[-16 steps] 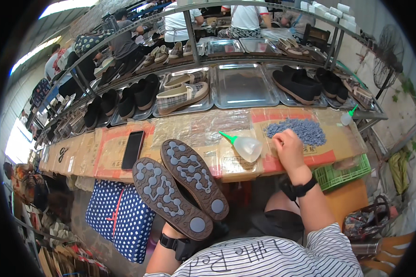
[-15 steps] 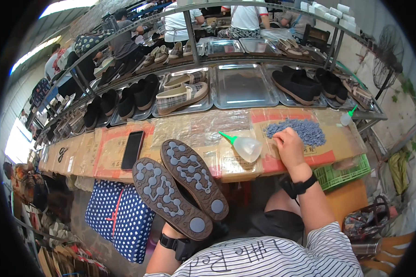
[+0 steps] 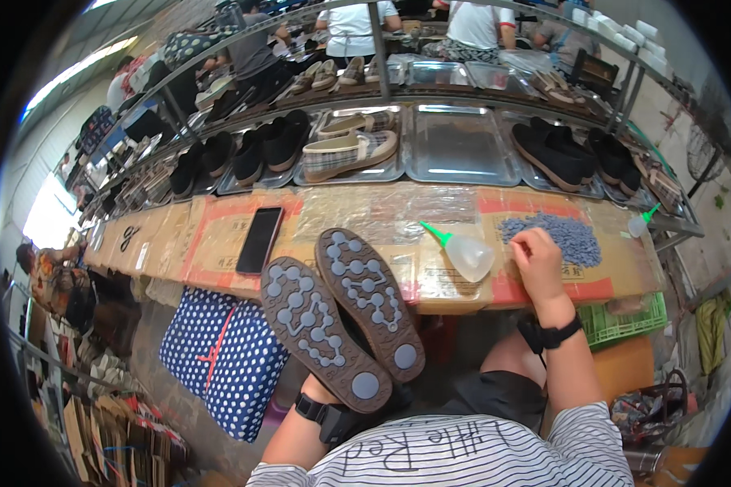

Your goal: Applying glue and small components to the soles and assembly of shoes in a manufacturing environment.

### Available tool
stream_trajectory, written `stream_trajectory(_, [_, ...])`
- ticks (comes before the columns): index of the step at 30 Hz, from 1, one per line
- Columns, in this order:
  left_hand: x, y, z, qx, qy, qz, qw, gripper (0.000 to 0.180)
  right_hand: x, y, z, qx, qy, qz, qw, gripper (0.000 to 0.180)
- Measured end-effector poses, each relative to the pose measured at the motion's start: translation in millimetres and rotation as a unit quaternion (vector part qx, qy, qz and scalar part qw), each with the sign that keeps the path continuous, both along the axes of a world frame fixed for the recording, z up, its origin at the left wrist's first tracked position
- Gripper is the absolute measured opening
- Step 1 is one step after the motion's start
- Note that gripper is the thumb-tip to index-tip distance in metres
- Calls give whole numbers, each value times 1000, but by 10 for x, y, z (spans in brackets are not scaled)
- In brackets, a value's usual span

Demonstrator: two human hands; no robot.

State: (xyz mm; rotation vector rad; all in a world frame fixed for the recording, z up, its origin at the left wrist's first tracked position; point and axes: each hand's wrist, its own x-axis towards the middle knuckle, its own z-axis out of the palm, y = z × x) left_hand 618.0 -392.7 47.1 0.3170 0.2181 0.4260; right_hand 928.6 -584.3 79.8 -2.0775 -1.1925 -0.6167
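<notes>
A pair of brown-soled shoes, one sole [image 3: 321,325] overlapping the other [image 3: 371,296], is held soles up before me, with blue-grey round inlays in the tread. My left hand [image 3: 323,389] supports them from below; its fingers are hidden behind the shoes. At the near left edge of a heap of small blue-grey pieces [image 3: 564,241], my right hand [image 3: 539,264] has thumb and fingers pinched together. Whatever they hold is too small to make out. Left of that hand, a clear squeeze bottle [image 3: 469,258] with a green nozzle lies on the cardboard-covered bench [image 3: 349,213].
A black phone [image 3: 260,241] lies left of the shoes. Metal trays [image 3: 461,146] line the bench's far side, several bearing black shoes [image 3: 548,154] or plaid shoes [image 3: 351,156]. Another small bottle [image 3: 638,225] stands at right. Below hang a dotted blue cloth [image 3: 219,357] and a green crate [image 3: 625,321].
The whole view has swung left, so everything sits further right in the picture. My right fingers have drawn up into a pinch beside the heap. The shoes stay in my left hand.
</notes>
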Motion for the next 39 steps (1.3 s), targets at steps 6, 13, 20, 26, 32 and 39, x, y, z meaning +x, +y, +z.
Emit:
stream_trajectory(6, [27, -35, 21, -11, -6, 0, 1000, 27, -1018, 213, 219, 123, 514, 243, 813, 9])
stream_trajectory(13, [-24, -47, 91, -12, -7, 11, 1000, 26, -1399, 524, 37, 35, 475, 360, 802, 8])
stream_trajectory(20, [-49, -44, 102, -21, -14, 13, 1000, 25, -1449, 604, -24, 12, 433, 356, 828, 6])
stream_trajectory(26, [-32, -46, 130, -22, -21, 10, 1000, 25, -1502, 597, -8, -12, 428, 303, 851, 11])
stream_trajectory(32, [5, -54, 126, -25, -26, 5, 999, 24, -1604, 474, -6, 78, 141, 331, 930, 23])
stream_trajectory(39, [38, -84, 176, -25, -28, 4, 999, 24, -1519, 413, 8, -38, 88, 328, 940, 35])
